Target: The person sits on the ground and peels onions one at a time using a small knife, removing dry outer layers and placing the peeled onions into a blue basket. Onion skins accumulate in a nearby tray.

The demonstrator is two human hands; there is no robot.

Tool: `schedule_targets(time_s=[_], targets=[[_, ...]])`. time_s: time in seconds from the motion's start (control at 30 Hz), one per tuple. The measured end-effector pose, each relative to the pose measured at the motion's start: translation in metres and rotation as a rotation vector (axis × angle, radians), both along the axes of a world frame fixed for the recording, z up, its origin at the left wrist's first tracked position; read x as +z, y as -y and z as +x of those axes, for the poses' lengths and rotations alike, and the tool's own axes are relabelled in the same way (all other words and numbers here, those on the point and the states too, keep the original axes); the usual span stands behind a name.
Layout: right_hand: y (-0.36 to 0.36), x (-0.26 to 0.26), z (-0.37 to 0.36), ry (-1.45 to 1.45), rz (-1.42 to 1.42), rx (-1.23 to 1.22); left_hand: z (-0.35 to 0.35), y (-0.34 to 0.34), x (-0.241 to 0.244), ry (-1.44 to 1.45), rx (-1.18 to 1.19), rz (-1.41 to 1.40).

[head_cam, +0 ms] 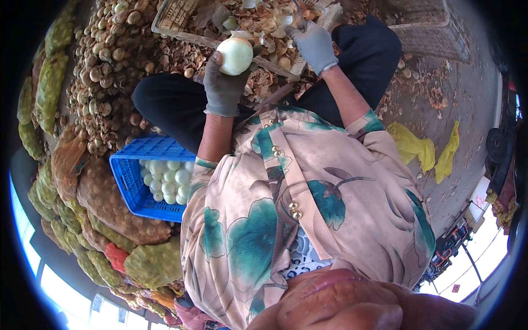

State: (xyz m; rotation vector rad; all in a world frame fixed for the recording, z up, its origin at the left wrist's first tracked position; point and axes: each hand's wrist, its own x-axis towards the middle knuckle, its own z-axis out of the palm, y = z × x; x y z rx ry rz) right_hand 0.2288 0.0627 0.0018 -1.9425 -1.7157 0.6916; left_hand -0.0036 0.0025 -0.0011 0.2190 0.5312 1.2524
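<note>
My left hand point(228, 82), in a grey glove, holds a peeled white onion point(235, 56) from below, its thumb against the onion's left side. A flap of skin sits at the top of the onion. My right hand point(315, 46), also gloved, is closed on a thin, dark, curved metal tool point(300, 12); its kind cannot be told, and its far end leaves the picture. The two hands are apart, over a plastic crate point(194, 40) heaped with dry onion skins point(264, 20). Between my knees, a brown bar-like thing point(280, 94) shows partly.
A blue plastic crate point(123, 181) of peeled onions point(168, 177) stands beside my left leg. Unpeeled onions point(99, 74) lie heaped at left, with mesh sacks point(51, 90) beyond. At right are another crate point(437, 41), yellow mesh bags point(412, 144) and scattered skins on the floor.
</note>
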Motion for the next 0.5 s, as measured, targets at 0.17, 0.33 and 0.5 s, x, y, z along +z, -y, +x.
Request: schedule_targets(time_s=[0.17,0.33,0.5], targets=[[0.043,0.026,-0.018,-0.022,0.332,0.351,-0.003,-0.003,-0.013,0.132,-0.066,0.035],[0.063,0.038,-0.04,0.132,0.435,0.49,0.002,0.0,-0.006,0.062,0.027,-0.051],[0.061,0.04,-0.037,0.214,0.36,0.558,0.003,0.001,-0.001,0.027,0.049,-0.104]])
